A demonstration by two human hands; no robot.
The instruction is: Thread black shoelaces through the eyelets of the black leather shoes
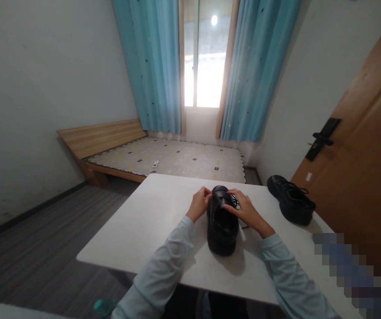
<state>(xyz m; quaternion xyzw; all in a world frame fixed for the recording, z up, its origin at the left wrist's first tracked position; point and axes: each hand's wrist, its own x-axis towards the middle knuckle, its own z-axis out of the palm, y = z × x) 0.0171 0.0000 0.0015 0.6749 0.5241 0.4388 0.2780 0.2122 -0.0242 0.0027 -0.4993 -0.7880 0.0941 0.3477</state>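
Observation:
A black shoe [222, 241] stands upright on the white table [150, 221], its heel toward me and its toe pointing away. My left hand [200, 204] is closed at the shoe's left upper edge, with thumb and fingertips pinched together there. On the other side, my right hand [247, 212] grips the upper near the tongue, thumb at the opening and fingers farther forward. Dark laces show beside my right fingers, and a lace end lies on the table right of the shoe. Whether my left fingertips also hold a lace cannot be made out.
A second black laced shoe [292, 199] sits at the table's right edge, near a wooden door [359, 146]. Beyond the table is a bed [177, 157] with a small white object [155, 164] on it. A teal item [104, 306] is low at the left.

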